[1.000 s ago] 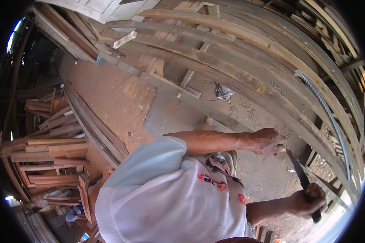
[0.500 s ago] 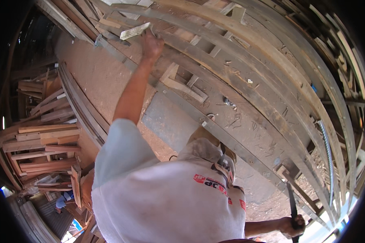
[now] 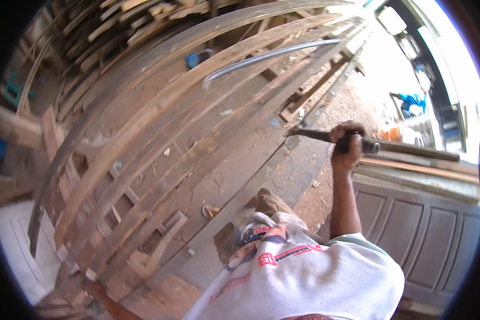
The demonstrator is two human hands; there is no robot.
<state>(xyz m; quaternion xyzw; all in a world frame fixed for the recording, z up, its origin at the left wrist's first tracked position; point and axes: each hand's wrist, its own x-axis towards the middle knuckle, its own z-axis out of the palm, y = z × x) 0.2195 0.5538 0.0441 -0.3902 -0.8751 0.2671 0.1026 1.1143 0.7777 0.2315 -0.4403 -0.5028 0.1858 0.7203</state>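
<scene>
My right hand (image 3: 348, 143) is wrapped round a long, dark-handled tool (image 3: 317, 135). The tool's butt sticks out past the hand, and its far end meets the edge of a long wooden beam (image 3: 261, 176) in front of me. At the lower left, my left hand (image 3: 94, 288) is stretched out by the far end of the beams, its fingers closed at a small pale wooden block (image 3: 90, 274). That hand is blurred and partly lost among the wood around it.
Several long curved planks (image 3: 144, 122) run across the frame, with a bent metal tube (image 3: 266, 56) lying over them. A panelled door (image 3: 410, 229) is at the right, a white panel (image 3: 24, 245) at the left. Stacked timber (image 3: 122, 26) stands behind. Debris litters the ground.
The view has swung to the right, bringing the right hand and its tool nearer the middle. The tool, formerly upright, now points left onto the beam. The left arm now shows at the lower left.
</scene>
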